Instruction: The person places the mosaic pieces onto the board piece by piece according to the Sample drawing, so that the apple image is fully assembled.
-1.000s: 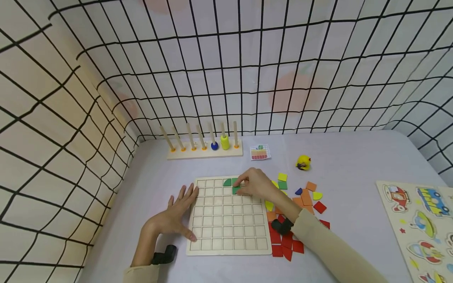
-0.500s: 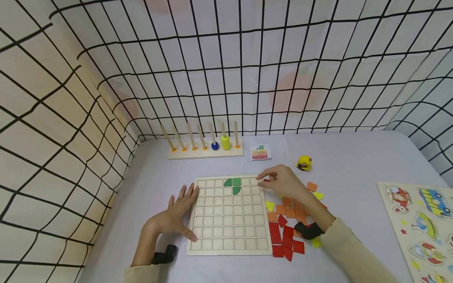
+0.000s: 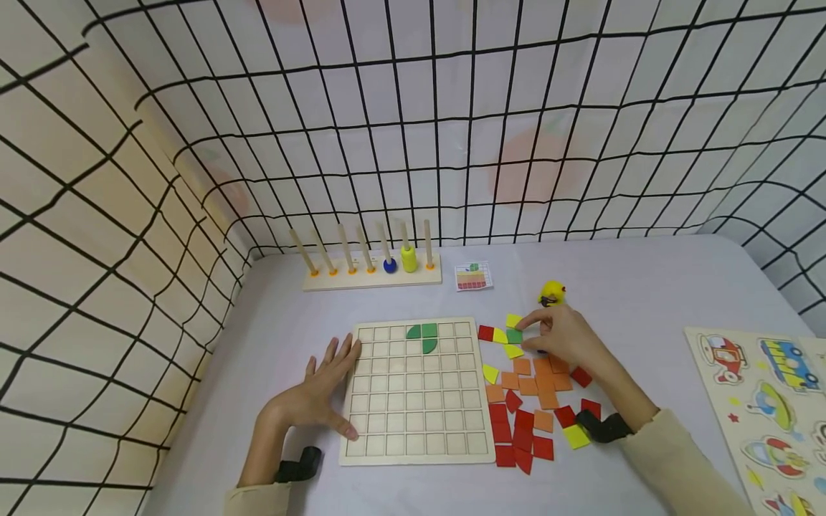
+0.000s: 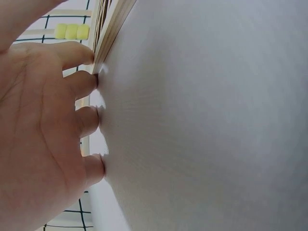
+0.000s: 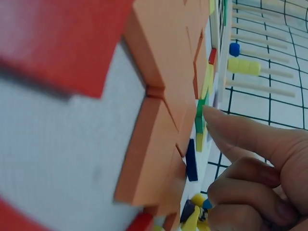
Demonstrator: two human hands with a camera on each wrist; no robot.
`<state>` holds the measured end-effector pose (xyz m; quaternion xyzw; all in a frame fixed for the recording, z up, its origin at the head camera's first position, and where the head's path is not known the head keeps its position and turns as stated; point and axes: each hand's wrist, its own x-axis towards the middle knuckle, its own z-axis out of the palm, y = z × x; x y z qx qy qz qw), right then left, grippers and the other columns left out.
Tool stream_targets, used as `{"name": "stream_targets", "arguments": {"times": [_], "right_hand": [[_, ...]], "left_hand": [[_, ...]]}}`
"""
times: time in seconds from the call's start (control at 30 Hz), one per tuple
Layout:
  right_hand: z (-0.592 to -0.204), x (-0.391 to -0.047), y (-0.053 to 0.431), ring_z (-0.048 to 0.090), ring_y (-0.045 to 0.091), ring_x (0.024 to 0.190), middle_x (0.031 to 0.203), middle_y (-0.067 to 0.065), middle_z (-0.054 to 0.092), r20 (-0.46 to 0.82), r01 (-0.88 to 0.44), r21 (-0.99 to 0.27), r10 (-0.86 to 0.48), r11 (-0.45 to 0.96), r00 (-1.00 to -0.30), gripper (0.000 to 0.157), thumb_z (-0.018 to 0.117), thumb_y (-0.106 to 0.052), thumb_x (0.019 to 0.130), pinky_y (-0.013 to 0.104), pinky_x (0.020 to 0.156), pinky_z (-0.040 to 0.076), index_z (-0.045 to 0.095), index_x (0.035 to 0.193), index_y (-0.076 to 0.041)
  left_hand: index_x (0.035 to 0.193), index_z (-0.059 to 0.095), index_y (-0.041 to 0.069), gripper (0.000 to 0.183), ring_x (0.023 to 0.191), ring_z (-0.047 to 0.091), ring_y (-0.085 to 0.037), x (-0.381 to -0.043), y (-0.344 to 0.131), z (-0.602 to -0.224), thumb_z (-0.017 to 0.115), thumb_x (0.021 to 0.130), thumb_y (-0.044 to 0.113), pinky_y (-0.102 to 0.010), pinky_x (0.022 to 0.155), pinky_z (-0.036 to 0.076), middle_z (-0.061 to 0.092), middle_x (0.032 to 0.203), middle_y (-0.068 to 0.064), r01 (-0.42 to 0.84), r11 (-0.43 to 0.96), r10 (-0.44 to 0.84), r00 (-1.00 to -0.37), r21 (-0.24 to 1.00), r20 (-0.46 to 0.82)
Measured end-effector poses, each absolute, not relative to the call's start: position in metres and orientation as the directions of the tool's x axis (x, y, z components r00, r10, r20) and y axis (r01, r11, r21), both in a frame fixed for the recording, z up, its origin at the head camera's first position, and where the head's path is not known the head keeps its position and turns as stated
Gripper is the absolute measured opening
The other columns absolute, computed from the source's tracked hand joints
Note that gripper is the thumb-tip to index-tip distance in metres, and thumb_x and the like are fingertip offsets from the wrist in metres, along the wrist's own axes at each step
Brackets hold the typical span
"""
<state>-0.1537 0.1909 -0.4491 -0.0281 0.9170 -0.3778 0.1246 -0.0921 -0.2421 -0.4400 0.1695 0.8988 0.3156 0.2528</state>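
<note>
A pale wooden grid board [image 3: 413, 401] lies on the table, with a green square tile [image 3: 429, 330] and two green quarter-round tiles [image 3: 429, 346] set near its far edge. My left hand [image 3: 323, 394] rests at the board's left side, fingers spread and thumb on its near-left corner; in the left wrist view the fingertips [image 4: 89, 120] touch table and board edge. To the right of the board, my right hand [image 3: 561, 337] has thumb and index finger apart beside a loose green square tile [image 3: 514, 336]. In the right wrist view one fingertip [image 5: 210, 113] meets or nearly meets that tile.
Orange tiles [image 3: 546, 380], red tiles [image 3: 523, 428] and yellow tiles [image 3: 490, 373] lie right of the board. Behind stand a peg rack [image 3: 374, 282], a small pattern card [image 3: 474, 276] and a yellow toy duck [image 3: 552, 292]. A picture puzzle [image 3: 768, 408] lies far right; black netting [image 3: 439, 172] encloses the table.
My right hand has left the green tiles on the board and moved right to the loose green square. The left hand has stayed at the board's left side.
</note>
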Motion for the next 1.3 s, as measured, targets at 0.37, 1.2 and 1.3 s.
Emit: {"name": "stream_targets", "arguments": {"times": [0.37,1.2,1.3], "right_hand": [[-0.45,-0.156,0.189,0.041,0.017,0.056,0.062,0.0,0.042,-0.242,0.062,-0.678,-0.143,0.733,-0.96,0.033,0.084,-0.016,0.084,0.024,0.049,0.03,0.074,0.11,0.001],[-0.438,-0.159,0.049,0.035,0.008,0.052,0.055,-0.006,0.039,-0.118,-0.211,-0.738,-0.43,0.641,-0.895,0.017,0.087,-0.011,0.082,0.02,0.052,0.023,0.078,0.095,-0.005],[-0.439,-0.161,0.043,0.036,0.009,0.05,0.053,-0.005,0.04,-0.125,-0.197,-0.73,-0.412,0.654,-0.903,0.017,0.088,-0.011,0.081,0.02,0.051,0.024,0.078,0.094,-0.006]], "left_hand": [[0.166,0.002,0.007,0.149,0.158,-0.024,-0.043,-0.093,-0.243,-0.441,0.1,0.057,0.031,-0.073,0.12,-0.019,-0.015,0.172,-0.019,0.14,0.743,0.46,-0.817,0.655,-0.348],[0.166,0.003,0.007,0.149,0.158,-0.022,-0.044,-0.094,-0.243,-0.441,0.101,0.057,0.033,-0.074,0.121,-0.016,-0.013,0.173,-0.019,0.148,0.756,0.455,-0.819,0.638,-0.349],[0.166,0.003,0.007,0.149,0.158,-0.022,-0.045,-0.094,-0.243,-0.441,0.101,0.057,0.033,-0.074,0.12,-0.015,-0.013,0.173,-0.019,0.144,0.755,0.453,-0.82,0.64,-0.349]]}}
